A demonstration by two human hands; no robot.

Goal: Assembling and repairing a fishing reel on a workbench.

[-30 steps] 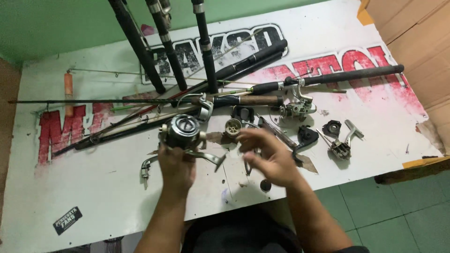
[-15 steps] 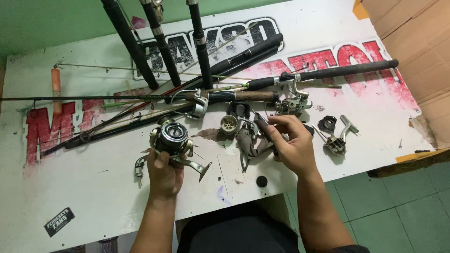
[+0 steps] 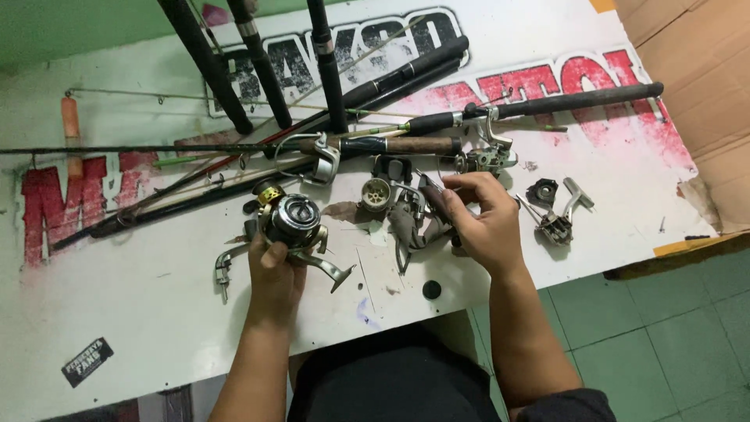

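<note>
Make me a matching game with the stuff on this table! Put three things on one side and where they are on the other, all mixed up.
Things:
1. fishing reel
2. small black cap
3. orange float

Places:
A. far left of the table, beside the rods
B. held in the left hand
C. lying alone near the table's front edge

Pairs: 1-B, 2-C, 3-A

White table (image 3: 117, 312) (red lettering) bears fishing rods (image 3: 547, 101), reel parts (image 3: 558, 211).

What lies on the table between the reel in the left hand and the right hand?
In the head view, a small round cream spool and grey reel parts lie between the reel and right hand.
</note>
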